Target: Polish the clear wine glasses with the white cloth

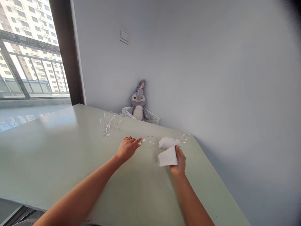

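Clear stemmed glass (148, 141) seemingly lying on its side on pale green table (47, 150), long axis nearly left to right, touched by open, unclenched left hand (127, 149). White folded cloth (166, 158) gripped in right hand (179, 160), just beside. Two upright clear glasses (111, 123) standing farther left. Grey plush rabbit (138, 102) seated inside white lattice basket (128, 112), against wall corner.

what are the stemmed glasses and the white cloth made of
The stemmed glasses look like clear glass, smooth and glossy: see-through, with bright highlights, though clear plastic is possible. The cloth in the right hand looks like soft matte white fabric, bending limply; its exact fibre can't be told.
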`<state>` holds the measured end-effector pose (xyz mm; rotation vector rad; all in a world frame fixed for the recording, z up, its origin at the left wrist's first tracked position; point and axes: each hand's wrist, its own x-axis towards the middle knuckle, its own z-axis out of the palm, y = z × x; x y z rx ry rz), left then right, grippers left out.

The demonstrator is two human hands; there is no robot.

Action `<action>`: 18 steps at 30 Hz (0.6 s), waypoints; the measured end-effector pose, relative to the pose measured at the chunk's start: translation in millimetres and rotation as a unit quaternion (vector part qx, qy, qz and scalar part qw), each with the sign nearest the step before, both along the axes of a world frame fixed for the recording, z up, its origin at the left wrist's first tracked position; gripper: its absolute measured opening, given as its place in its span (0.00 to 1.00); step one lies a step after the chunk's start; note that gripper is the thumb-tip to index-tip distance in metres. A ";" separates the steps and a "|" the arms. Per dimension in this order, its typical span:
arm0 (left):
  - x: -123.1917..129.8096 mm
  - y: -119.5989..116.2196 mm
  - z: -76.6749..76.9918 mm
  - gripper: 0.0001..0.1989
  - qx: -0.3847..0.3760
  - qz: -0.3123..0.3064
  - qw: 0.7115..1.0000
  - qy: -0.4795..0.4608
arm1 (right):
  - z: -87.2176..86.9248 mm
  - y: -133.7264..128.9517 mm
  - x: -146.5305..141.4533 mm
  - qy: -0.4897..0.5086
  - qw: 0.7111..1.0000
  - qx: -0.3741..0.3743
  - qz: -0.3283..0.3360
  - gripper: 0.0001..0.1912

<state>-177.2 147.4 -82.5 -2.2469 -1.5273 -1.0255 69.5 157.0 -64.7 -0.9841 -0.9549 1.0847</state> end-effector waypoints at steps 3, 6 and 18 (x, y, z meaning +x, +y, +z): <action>4.6 -2.2 0.1 0.14 0.013 -0.020 0.999 0.027 | -2.2 -13.8 -19.7 -0.013 0.994 -0.009 0.109 0.17; 6.9 -4.3 0.9 0.14 0.027 -0.041 0.997 0.054 | -3.5 -19.5 -28.5 -0.023 0.982 0.020 0.186 0.18; 7.0 -6.5 1.5 0.15 0.046 -0.066 0.996 0.050 | -0.4 -7.0 -12.0 -0.379 0.897 0.154 0.165 0.12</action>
